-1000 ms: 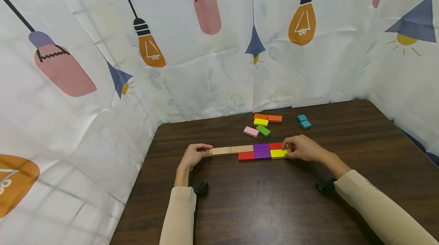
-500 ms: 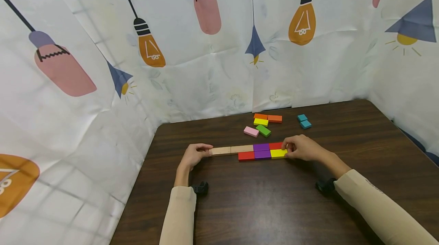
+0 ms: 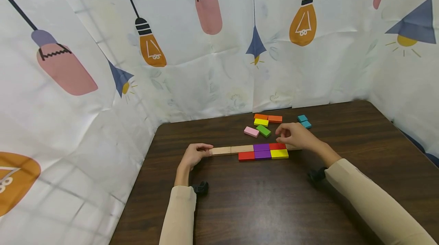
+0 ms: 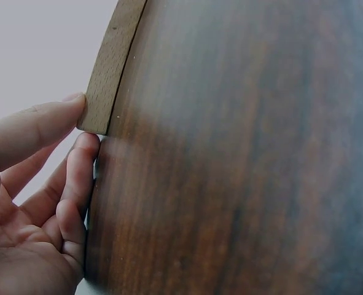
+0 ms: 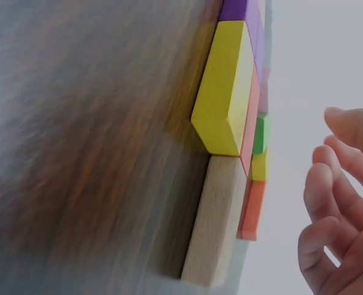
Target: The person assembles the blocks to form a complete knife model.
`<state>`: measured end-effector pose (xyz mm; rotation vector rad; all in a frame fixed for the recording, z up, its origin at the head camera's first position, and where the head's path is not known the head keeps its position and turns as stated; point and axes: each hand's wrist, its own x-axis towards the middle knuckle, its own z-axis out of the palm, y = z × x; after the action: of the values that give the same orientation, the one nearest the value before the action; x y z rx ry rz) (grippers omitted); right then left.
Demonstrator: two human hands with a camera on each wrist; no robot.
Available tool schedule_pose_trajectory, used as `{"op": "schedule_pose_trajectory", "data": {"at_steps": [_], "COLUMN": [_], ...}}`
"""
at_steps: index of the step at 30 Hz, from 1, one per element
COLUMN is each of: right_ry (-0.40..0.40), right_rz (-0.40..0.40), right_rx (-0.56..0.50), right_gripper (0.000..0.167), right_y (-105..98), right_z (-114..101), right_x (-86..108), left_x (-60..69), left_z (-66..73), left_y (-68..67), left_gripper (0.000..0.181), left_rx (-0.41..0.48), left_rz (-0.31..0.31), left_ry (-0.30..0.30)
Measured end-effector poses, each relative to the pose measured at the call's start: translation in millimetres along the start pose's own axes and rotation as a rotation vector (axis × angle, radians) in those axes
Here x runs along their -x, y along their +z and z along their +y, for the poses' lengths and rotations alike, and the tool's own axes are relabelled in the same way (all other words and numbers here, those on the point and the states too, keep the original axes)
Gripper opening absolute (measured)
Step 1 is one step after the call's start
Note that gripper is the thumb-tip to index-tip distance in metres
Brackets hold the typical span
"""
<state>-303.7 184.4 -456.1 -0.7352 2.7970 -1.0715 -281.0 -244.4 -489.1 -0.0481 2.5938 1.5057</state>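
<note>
Rectangular blocks lie in two touching rows across the middle of a dark table, their long axes running roughly left to right before the person. The far row has, from the left, two plain wooden blocks, a purple block, a red block and a third wooden block, partly hidden in the head view. The shorter near row goes red, purple, then a yellow block at its right end. The left hand lightly pinches the far row's left end between thumb and finger. The right hand hovers above and behind the far row's right part, holding nothing; its fingers are loosely bent, with the thumb apart from them. Between the far row and the table's back edge lie loose blocks. Nearest the right hand is a green block, just to the left of its fingertips and apart from them, its long axis slanting from back left to front right. The left hand is well apart from it. A pink block lies beside the green one on the left, with a yellow and two orange blocks behind. Two blue blocks lie just beyond the right hand.
</note>
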Motion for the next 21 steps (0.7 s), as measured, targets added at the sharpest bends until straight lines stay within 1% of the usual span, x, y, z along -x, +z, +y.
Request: {"op": "schedule_pose_trajectory", "data": {"at_steps": [6,10,18,21], "right_ry": [0.038,0.074,0.115,0.117], "right_rz": [0.074,0.104,0.118,0.107], "right_rx": [-0.047,-0.083,-0.078,-0.073], "right_gripper": [0.025,0.029,0.039,0.043], "right_y": [7.0,13.2,25.3,28.0], "right_z": [2.9,5.9,12.2,13.6], "right_x": [-18.5,-28.6,-42.5,-46.2], "left_x": [0.4,0.8,1.9,2.0], "left_z": [0.3,0.4,0.9,0.9], "left_y": [-0.2,-0.6,-0.9,-1.2], "left_gripper": [0.022,0.021,0.021,0.021], "left_rx": [0.001,0.001,-0.002,0.002], "left_rz": [-0.004,-0.009,-0.009,-0.010], "left_ry": [-0.009,-0.008,-0.001,-0.002]}}
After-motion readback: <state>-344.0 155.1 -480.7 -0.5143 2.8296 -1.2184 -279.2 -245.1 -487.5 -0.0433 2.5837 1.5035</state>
